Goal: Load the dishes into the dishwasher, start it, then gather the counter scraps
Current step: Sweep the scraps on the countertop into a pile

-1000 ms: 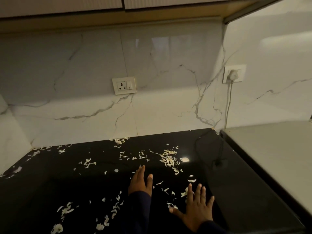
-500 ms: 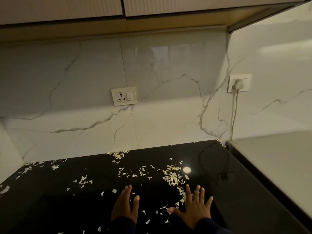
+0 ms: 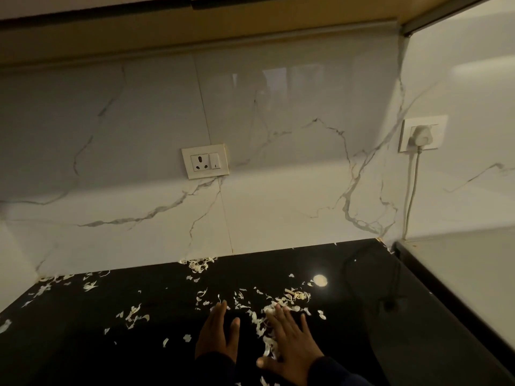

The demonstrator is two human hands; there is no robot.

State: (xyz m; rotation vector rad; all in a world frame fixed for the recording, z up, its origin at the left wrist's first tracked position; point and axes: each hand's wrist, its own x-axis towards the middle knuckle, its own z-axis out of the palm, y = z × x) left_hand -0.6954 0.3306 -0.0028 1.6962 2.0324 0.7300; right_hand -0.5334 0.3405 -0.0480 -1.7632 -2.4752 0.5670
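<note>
My left hand (image 3: 218,334) flat on black counter (image 3: 69,344), fingers straight, right hand (image 3: 289,346) flat, fingers spread, pale scraps (image 3: 263,328) between them

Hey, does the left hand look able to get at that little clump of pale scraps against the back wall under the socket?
Probably yes. The left hand lies flat on the black counter, and only loose flakes lie between it and the pale scrap clump.

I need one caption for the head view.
Both hands flat on the black counter, sweeping pale scraps together.
</note>
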